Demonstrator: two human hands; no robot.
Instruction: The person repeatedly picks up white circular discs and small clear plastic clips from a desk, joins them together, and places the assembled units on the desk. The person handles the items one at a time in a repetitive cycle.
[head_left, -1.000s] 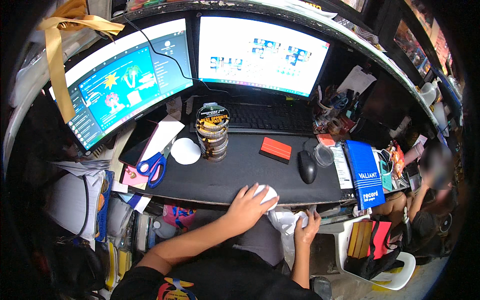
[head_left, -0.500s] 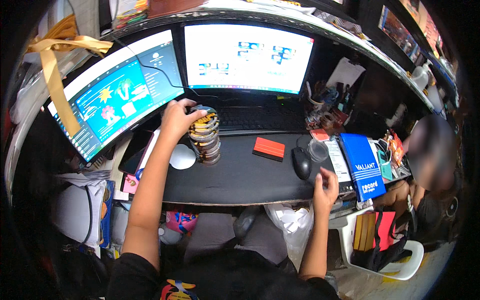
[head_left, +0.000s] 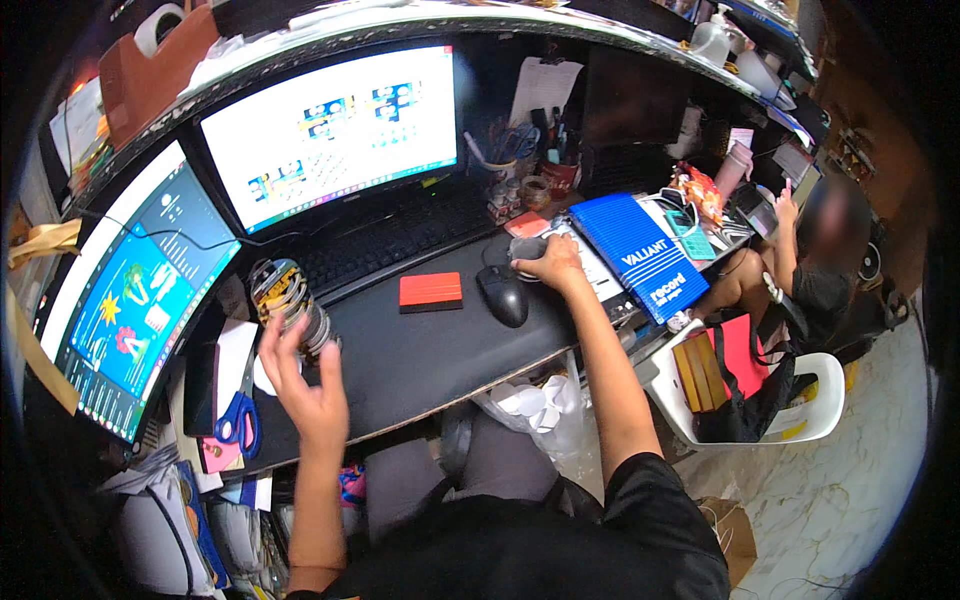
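My left hand (head_left: 312, 385) is raised with its fingers apart and holds nothing. Behind its fingertips stands a tall stack of round, shiny-rimmed discs (head_left: 283, 287) with yellow and black tops, partly hidden by the hand. My right hand (head_left: 553, 262) reaches over the mouse side of the desk, thumb and fingers closed around a small clear round plastic piece (head_left: 527, 248); whether it is one piece or several, I cannot tell. The black mouse (head_left: 502, 296) lies just left of that hand. A red flat squeegee-like card with a dark edge (head_left: 431, 291) rests on the desk mat.
Two lit monitors (head_left: 330, 140) and a black keyboard (head_left: 390, 235) stand behind. Blue-handled scissors (head_left: 238, 425) lie at the left edge. A blue record book (head_left: 640, 255) is on the right, beyond it another person (head_left: 835, 250). A white chair (head_left: 815, 400) holds bags.
My left hand has come off the disc stack and drawn back toward me. My right hand has moved forward and taken hold of the clear round piece. The view has swung right.
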